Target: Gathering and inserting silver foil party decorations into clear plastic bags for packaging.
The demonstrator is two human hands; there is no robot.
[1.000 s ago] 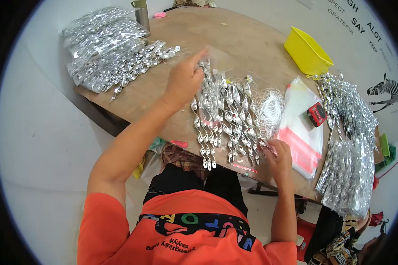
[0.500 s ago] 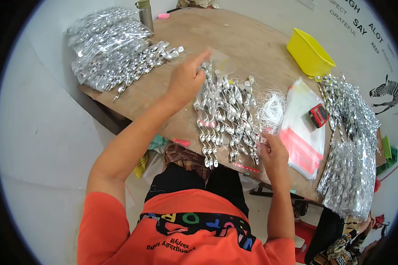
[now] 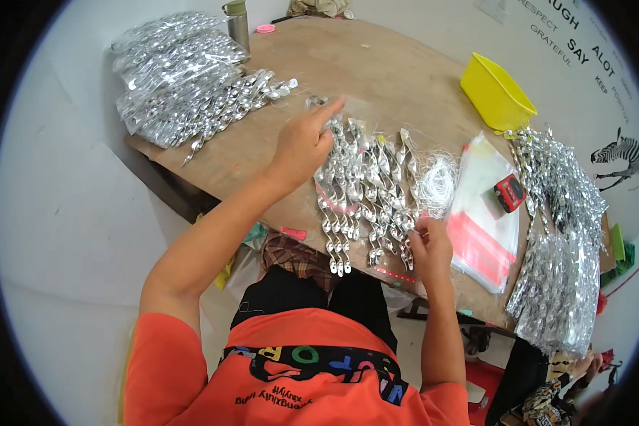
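Observation:
Silver twisted foil strips (image 3: 383, 188) lie in rows on the table in front of me, their lower ends near its front edge. A clear plastic bag (image 3: 337, 207) with a pink band lies over the left rows. At its far end, my left hand (image 3: 302, 149) is closed on the film, thumb and index finger together. My right hand (image 3: 432, 247) pinches at the right side of the strips, where a bit of pink bag edge shows at the fingertips. White string (image 3: 437, 183) lies in a tangle just beyond that hand.
Flat clear bags (image 3: 479, 234) with pink bands lie at right, a red tape measure (image 3: 509, 193) on them. Foil strips (image 3: 561, 241) hang over the right edge. A yellow bin (image 3: 497, 92) stands behind. Bagged strips (image 3: 177, 78) and a flask (image 3: 237, 30) are at far left.
My right hand has moved slightly left and down. The left hand has shifted a little, and the bag's pink band now bows in a curve over the left strips.

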